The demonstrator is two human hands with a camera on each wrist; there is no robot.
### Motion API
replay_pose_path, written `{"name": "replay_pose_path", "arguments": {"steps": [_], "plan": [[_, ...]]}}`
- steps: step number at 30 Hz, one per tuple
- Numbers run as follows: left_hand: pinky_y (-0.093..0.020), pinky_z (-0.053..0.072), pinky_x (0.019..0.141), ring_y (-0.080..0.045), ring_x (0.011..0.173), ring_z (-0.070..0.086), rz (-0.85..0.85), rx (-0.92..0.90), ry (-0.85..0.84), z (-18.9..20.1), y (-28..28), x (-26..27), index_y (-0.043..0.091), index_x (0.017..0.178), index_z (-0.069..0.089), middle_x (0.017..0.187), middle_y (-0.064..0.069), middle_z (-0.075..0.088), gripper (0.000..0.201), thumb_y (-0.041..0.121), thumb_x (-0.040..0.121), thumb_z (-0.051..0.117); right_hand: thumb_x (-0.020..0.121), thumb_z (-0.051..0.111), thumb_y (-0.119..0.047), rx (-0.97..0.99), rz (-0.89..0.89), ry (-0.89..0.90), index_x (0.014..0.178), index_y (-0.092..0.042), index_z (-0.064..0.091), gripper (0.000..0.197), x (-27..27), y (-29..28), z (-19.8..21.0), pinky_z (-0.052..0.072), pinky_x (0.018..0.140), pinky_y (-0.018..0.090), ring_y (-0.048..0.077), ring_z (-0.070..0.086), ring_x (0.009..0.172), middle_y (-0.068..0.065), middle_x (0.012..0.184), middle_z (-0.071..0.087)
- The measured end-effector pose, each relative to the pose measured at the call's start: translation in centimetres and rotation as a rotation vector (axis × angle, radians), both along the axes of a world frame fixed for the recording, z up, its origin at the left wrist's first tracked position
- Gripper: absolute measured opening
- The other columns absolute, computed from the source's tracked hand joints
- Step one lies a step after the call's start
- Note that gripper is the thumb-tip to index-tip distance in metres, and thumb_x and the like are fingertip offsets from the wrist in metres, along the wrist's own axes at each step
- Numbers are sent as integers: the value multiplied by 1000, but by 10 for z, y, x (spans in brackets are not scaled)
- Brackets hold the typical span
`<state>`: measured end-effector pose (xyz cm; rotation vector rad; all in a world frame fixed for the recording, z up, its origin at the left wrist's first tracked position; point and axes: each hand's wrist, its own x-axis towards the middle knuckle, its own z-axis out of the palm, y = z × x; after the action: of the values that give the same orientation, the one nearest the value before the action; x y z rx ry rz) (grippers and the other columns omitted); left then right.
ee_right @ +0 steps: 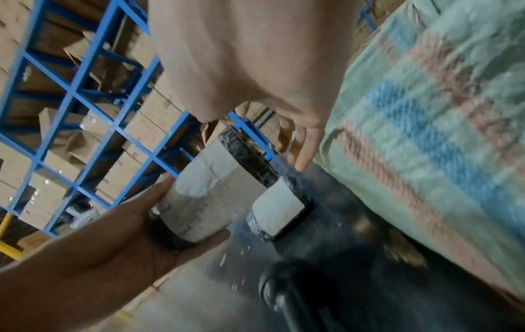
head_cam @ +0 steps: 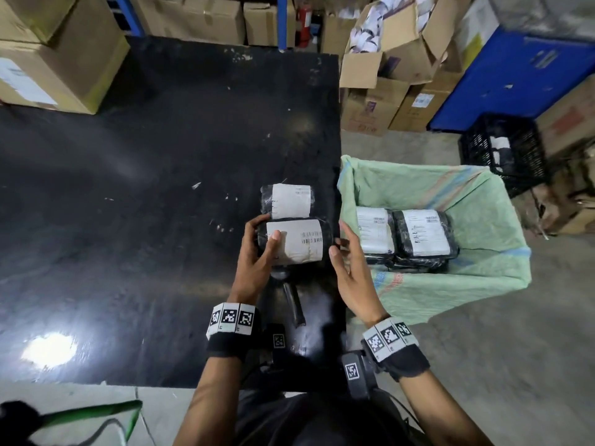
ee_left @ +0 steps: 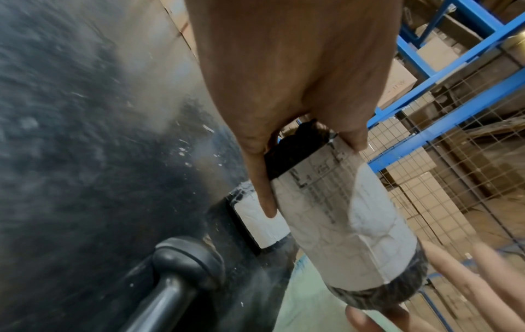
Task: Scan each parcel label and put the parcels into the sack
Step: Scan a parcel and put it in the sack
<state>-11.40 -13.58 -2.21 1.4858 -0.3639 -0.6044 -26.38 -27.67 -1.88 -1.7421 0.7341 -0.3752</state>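
Above the table's [head_cam: 145,194] right edge, left hand [head_cam: 257,252] gripped a black parcel [head_cam: 294,241], white label up, thumb on the label. Right hand [head_cam: 352,272] sat at the parcel's 3 o'clock end, fingers straight and relaxed, holding nothing; contact unclear. Second parcel [head_cam: 286,201] lay on the table at 12 o'clock, just behind the held one. Green sack [head_cam: 483,201] stood open at 3 o'clock, beside the table, with labelled parcels [head_cam: 415,236] inside.
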Motion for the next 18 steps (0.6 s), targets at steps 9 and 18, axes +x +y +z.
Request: {"name": "replay_pose_path", "arguments": {"steps": [9, 18], "plan": [[-25, 56, 80, -4, 98, 62, -189, -15, 14, 28, -75, -17, 17, 136, 51, 111, 23, 64, 29, 15, 108, 54, 101, 53, -35, -130, 13, -60, 143, -33, 45, 43, -8, -75, 32, 38, 105, 18, 2, 46, 132, -10, 141, 52], [-12, 48, 98, 16, 114, 57, -219, 63, -157, 31, -151, -31, 15, 146, 44, 129, 18, 57, 38, 26, 110, 49, 100, 55, -35, -83, 20, -26, 136, -32, 50, 36, -24, -156, 38, 41, 99, 13, -3, 50, 126, -15, 135, 56]]}}
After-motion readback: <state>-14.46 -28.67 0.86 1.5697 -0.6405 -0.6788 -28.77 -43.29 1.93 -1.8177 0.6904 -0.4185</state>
